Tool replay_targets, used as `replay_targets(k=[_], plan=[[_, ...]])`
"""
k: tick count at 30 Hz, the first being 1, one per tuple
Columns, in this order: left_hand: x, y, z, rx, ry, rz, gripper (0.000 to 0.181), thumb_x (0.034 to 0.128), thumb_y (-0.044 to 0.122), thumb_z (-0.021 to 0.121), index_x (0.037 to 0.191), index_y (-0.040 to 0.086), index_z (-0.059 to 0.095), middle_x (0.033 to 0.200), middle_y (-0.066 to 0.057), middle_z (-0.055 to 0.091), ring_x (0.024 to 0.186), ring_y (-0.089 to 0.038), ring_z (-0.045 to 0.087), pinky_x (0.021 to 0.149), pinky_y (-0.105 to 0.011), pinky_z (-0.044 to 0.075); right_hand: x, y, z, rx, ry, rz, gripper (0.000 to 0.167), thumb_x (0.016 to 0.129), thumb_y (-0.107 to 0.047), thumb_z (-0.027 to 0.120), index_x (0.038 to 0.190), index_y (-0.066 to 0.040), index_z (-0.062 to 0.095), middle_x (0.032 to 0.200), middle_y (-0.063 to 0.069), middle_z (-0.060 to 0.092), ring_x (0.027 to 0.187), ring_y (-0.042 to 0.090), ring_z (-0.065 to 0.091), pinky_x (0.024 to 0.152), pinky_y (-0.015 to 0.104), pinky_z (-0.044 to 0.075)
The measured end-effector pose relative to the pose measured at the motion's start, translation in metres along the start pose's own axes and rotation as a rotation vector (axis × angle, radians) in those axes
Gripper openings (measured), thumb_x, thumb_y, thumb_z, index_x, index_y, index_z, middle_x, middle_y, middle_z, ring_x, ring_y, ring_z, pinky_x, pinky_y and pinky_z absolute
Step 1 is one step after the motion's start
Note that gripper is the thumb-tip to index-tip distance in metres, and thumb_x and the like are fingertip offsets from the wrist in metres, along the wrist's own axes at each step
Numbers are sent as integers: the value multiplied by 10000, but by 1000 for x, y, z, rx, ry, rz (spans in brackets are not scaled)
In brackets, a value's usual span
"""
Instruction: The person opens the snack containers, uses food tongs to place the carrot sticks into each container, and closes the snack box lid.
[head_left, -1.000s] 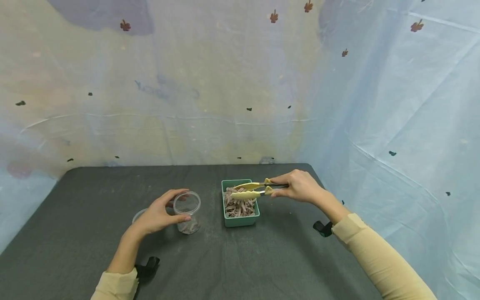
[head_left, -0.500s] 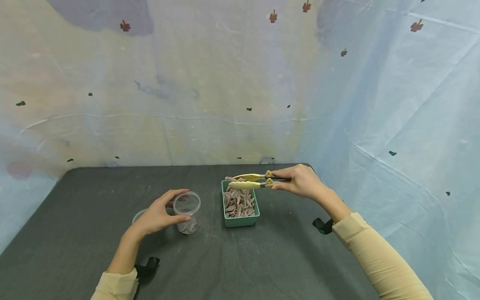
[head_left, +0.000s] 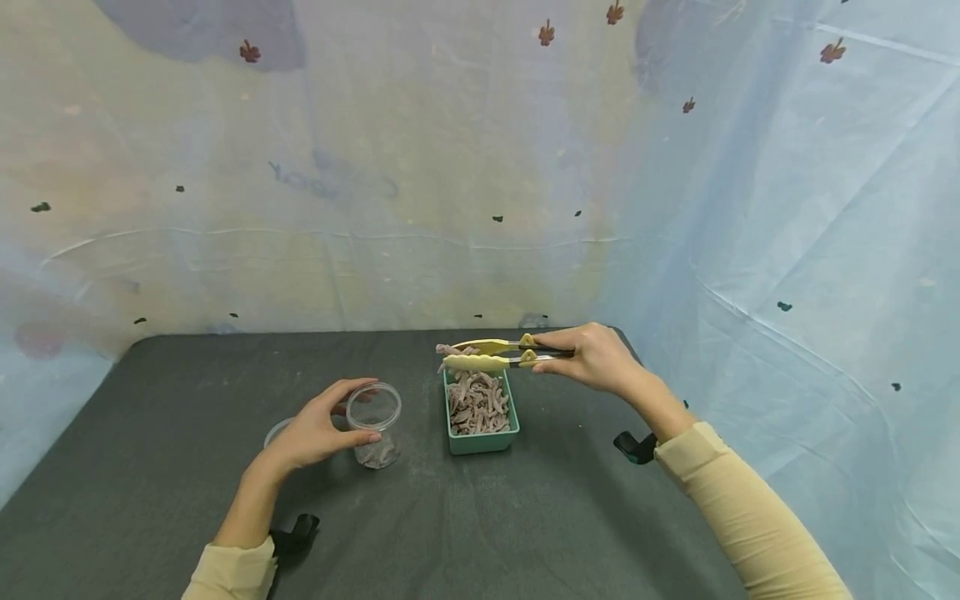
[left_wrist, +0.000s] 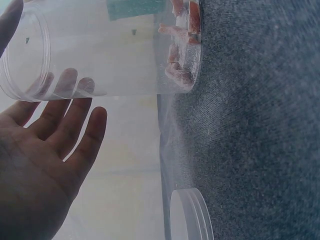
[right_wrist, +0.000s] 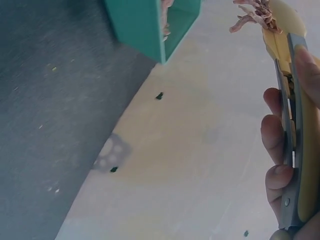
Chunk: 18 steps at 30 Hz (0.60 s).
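My left hand [head_left: 315, 429] holds a clear plastic jar [head_left: 377, 457] near its rim, thumb on one side and fingers on the other. A few pale-dusted brownish strips [left_wrist: 180, 75] lie at the jar's bottom. My right hand [head_left: 596, 357] grips a pair of yellow-tipped tongs [head_left: 478, 363] with dark handles. Between the tongs' tips is a small bunch of similar strips [right_wrist: 255, 16], held above the far left edge of a green rectangular box [head_left: 483, 445]. More strips [head_left: 477, 406] fill the box, which stands right of the jar.
A round clear lid [left_wrist: 192, 215] is on the table beside the left hand, mostly hidden by it in the head view. The dark-covered table [head_left: 420, 533] ends at a pale patterned curtain [head_left: 412, 167] behind and to the right.
The tongs have risen from the strips in the box, lifting a bunch, and have shifted back, then left. My left hand and the jar have stayed still.
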<state>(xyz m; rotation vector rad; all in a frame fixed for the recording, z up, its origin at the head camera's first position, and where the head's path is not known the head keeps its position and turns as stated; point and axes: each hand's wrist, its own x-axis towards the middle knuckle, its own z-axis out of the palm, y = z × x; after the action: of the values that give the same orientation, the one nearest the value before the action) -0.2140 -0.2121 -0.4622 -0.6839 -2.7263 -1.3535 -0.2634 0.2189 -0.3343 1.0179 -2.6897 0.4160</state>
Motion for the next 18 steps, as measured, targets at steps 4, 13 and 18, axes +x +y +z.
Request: replay_targets(k=[4,13,18], plan=[[0,1,-1,4,0,-8,767,834,368,814,1485,189,449,1419,-65,516,1237,-303,557,942,-522,461,8,-9,1,26,38,-40,528,807,-369,813,1283,-176,693,1198,40,730,635,105,683,511,238,427],[0,2,0,3,0,-26,787,821,383,822,1483,175,450,1407,-72,522,1242,-330,552,944,-538,462,26,-27,14,70,83,-125,525,799,-372,810,1261,-146,707,1188,49,734,864,182,756,642,302,560],[0,4,-1,3,1,-27,793,819,392,822,1484,182,446,1418,-76,516,1247,-322,552,950,-561,460,35,-36,25,83,84,-157,519,794,-334,823,1270,-166,703,1189,30,735,755,128,735,565,223,485]])
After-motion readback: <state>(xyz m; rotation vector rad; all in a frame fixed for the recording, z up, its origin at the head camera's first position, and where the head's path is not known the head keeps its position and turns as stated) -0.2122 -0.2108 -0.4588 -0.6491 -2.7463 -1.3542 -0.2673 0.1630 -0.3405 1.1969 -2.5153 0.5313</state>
